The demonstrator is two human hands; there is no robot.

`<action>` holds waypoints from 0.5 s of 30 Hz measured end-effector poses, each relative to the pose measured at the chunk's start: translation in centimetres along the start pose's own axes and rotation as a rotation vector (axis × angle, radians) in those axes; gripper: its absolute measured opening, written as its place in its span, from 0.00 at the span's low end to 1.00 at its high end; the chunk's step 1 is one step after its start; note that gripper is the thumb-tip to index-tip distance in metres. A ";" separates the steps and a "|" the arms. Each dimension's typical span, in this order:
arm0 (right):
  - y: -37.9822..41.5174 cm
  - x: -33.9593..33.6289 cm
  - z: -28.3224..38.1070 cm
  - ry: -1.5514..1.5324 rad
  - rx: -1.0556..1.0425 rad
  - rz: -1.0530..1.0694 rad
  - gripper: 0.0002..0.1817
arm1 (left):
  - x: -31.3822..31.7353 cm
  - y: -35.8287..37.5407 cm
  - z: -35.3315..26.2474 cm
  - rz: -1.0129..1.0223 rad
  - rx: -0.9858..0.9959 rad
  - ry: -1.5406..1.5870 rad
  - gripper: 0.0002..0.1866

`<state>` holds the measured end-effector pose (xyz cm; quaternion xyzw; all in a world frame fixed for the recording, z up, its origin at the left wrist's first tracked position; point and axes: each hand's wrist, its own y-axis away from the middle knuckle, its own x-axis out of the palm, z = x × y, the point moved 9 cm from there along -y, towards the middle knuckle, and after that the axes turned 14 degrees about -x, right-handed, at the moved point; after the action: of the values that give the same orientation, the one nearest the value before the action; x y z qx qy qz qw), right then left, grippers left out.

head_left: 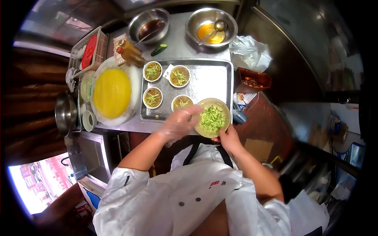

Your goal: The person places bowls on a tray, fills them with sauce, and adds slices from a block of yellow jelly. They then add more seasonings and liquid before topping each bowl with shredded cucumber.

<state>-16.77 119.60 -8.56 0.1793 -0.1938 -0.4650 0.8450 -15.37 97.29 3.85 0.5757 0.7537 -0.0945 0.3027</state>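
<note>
My right hand (229,138) grips the lower right rim of a bowl (202,131) filled with shredded cucumber (213,118). My left hand (182,122) wears a clear plastic glove and is blurred, its fingers at the bowl's left rim. It partly covers a white cup (182,101) topped with green shreds. Three more such cups stand on the metal tray (208,78): an upper left cup (152,71), an upper middle cup (180,76) and a lower left cup (152,98).
Behind the tray are a steel bowl of dark sauce (149,26), a steel bowl of orange liquid (211,27) with a ladle, and a cut cucumber (159,49). Bottles (130,55) and a large yellow round (112,93) stand left. A red container (254,80) sits right.
</note>
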 end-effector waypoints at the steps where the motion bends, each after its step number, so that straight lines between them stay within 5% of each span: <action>1: -0.1 0.5 0.7 0.005 -0.011 0.011 0.18 | 2.1 0.7 -0.9 0.141 0.203 -0.071 0.13; 2: 0.2 1.0 1.6 0.011 0.004 0.015 0.18 | 1.3 1.1 -1.2 0.124 0.211 -0.076 0.13; 4: 0.0 1.6 2.6 -0.045 0.024 -0.016 0.19 | -1.1 1.0 2.1 0.069 -0.207 -0.014 0.14; 7: -0.7 3.0 3.0 -0.061 0.066 0.080 0.20 | -0.4 1.0 9.9 0.021 -0.400 0.176 0.17; 8: -1.2 3.6 3.0 -0.046 0.059 0.112 0.20 | 1.3 0.9 10.1 0.271 -0.533 0.281 0.22; 9: -1.7 4.4 3.6 -0.053 0.024 0.131 0.17 | 1.8 1.8 10.5 0.297 -0.700 0.351 0.21; 11: -2.5 5.8 4.7 -0.107 0.064 0.109 0.16 | 2.0 0.1 11.6 0.242 -0.506 0.297 0.21; 13: -4.4 6.5 5.7 -0.054 0.053 0.177 0.20 | -0.2 -1.0 11.2 0.349 -0.810 0.233 0.21; 15: -6.1 8.0 8.2 -0.253 0.032 0.227 0.25 | -2.1 -4.0 11.6 0.158 -0.751 0.510 0.17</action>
<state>-21.22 108.65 -3.17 0.1098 -0.3253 -0.3821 0.8580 -14.66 88.61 -5.04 0.4867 0.7400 0.3531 0.3015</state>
